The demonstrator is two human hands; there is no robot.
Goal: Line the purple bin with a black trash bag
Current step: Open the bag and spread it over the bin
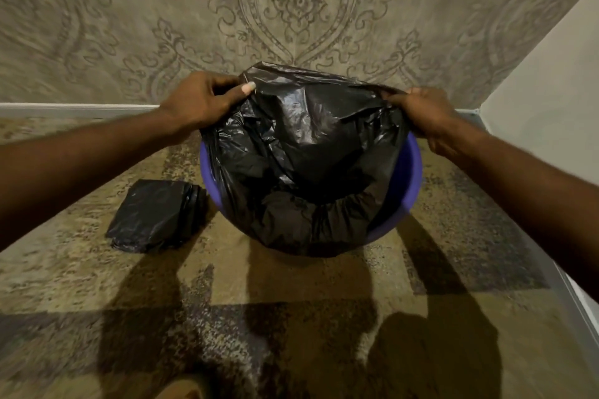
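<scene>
Fingers (241,89) of the left hand (201,100) pinch the far-left edge of the black trash bag (301,152); the right hand (421,110) is closed on the far-right edge. Bag mouth held raised above the purple bin (410,172), body sagging inside, near edge draped over the front rim. Bin stands on patterned carpet (291,285) near the wall corner (479,107). Folded spare bags (152,214) lie just left, touching the bin

Bag (301,152) sat in bin (410,172) between both grips, folded bags (152,215) on floor (291,301) below left grip (201,100), wall (291,3) beyond.
</scene>
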